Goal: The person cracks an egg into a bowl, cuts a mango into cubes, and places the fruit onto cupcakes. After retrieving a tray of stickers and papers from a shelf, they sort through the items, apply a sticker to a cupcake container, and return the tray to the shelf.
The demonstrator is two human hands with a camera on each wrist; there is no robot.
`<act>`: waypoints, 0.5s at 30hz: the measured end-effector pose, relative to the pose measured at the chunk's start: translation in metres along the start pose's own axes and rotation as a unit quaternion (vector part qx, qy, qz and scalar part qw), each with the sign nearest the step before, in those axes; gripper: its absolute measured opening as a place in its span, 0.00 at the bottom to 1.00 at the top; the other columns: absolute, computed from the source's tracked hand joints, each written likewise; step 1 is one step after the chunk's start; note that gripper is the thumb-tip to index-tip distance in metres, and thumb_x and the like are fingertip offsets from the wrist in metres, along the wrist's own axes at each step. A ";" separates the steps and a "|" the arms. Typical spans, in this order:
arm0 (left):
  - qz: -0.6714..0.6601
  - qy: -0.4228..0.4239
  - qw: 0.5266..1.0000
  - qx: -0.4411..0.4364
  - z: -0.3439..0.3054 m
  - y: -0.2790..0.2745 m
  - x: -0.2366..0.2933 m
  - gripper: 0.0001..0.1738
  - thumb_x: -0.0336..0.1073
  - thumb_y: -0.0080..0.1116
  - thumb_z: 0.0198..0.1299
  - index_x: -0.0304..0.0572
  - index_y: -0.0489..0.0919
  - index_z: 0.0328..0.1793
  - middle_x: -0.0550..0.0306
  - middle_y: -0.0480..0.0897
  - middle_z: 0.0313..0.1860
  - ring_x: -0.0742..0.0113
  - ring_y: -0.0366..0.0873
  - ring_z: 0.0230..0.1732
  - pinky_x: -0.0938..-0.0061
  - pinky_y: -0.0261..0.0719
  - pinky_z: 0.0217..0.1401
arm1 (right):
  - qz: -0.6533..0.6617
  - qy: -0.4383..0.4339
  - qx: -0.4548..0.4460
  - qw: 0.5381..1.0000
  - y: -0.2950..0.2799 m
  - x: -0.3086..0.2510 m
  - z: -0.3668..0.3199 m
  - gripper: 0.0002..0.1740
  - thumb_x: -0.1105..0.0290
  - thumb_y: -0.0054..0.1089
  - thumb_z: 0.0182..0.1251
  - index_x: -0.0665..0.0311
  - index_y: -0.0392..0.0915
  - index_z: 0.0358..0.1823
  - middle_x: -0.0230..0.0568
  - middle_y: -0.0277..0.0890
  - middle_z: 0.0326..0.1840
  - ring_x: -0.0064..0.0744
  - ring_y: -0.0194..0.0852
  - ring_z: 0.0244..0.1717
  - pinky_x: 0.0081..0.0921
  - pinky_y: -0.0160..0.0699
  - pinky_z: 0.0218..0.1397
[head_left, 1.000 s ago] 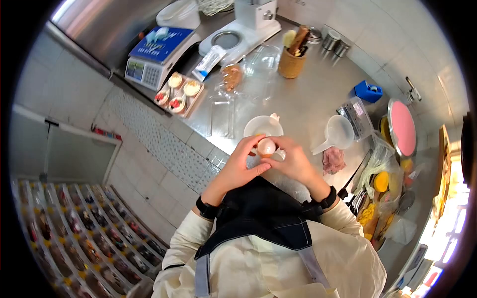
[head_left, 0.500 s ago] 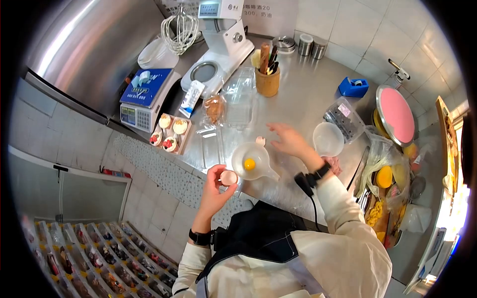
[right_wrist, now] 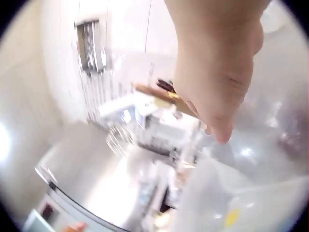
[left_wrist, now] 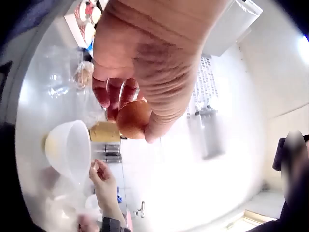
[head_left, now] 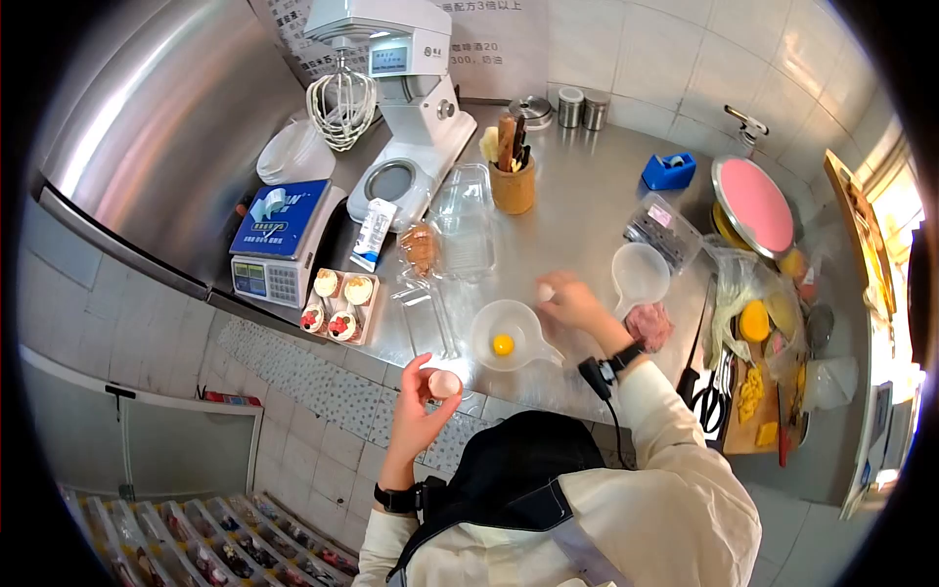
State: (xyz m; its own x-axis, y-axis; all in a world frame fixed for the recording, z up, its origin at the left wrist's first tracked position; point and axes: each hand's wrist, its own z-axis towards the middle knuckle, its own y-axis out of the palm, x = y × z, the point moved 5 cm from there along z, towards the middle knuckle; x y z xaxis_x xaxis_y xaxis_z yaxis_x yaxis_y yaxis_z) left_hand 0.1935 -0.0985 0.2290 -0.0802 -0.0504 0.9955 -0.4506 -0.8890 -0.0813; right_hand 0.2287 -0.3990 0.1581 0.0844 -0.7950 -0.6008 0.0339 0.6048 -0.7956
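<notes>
In the head view, my left hand (head_left: 415,419) holds a brown eggshell (head_left: 444,383) between thumb and fingers, its pale inner side facing up. The left wrist view shows this eggshell's rounded brown outside (left_wrist: 133,119). Out over the counter, my right hand (head_left: 579,307) pinches a small pale piece of eggshell (head_left: 545,292) at its fingertips. Between the hands stands a translucent white bowl (head_left: 494,318) with a pointed handle or spout, and an egg yolk (head_left: 503,344) lies in it. In the right wrist view the fingertips are mostly hidden behind the hand.
A second white bowl (head_left: 642,272) and a crumpled pink cloth (head_left: 649,327) lie to the right. Left are cupcakes (head_left: 340,323), a blue scale (head_left: 284,225) and a stand mixer (head_left: 401,161). Further back is a utensil pot (head_left: 514,188). Scissors (head_left: 713,403) lie at far right.
Both hands first held an egg together over the bowl, then separated; the yolk lies in the bowl. The right hand has picked up the eggshell piece from beside the bowl. My view shifted.
</notes>
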 end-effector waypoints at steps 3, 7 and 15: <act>0.010 0.019 0.995 -0.097 0.020 0.025 0.010 0.39 0.27 0.65 0.49 0.42 0.56 0.66 0.54 0.72 0.46 0.67 0.74 0.46 0.72 0.72 0.51 | 0.187 0.084 0.147 0.968 -0.052 -0.042 -0.057 0.23 0.70 0.65 0.49 0.58 0.75 0.50 0.41 0.73 0.48 0.40 0.69 0.51 0.33 0.69 0.54; 0.041 0.050 0.964 -0.258 0.038 0.097 0.023 0.40 0.29 0.68 0.46 0.42 0.59 0.65 0.55 0.75 0.44 0.70 0.73 0.45 0.74 0.72 0.49 | 0.283 0.028 0.212 0.935 -0.088 -0.115 -0.141 0.26 0.72 0.68 0.46 0.60 0.74 0.51 0.39 0.75 0.47 0.38 0.69 0.51 0.33 0.68 0.54; -0.025 0.100 0.863 -0.494 -0.016 0.219 0.033 0.43 0.31 0.70 0.43 0.45 0.59 0.66 0.57 0.76 0.46 0.68 0.73 0.42 0.74 0.72 0.47 | 0.172 0.068 0.323 0.928 -0.098 -0.151 -0.266 0.29 0.75 0.68 0.43 0.59 0.73 0.53 0.38 0.73 0.53 0.40 0.66 0.57 0.33 0.66 0.58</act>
State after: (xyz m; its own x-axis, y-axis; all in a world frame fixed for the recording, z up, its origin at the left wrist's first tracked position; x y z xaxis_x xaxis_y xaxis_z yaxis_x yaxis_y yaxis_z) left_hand 0.0776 -0.2877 0.2432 -0.1466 0.1433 0.9788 -0.9884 -0.0608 -0.1391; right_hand -0.0522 -0.3504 0.3058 0.0762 -0.5223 -0.8494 0.6223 0.6905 -0.3688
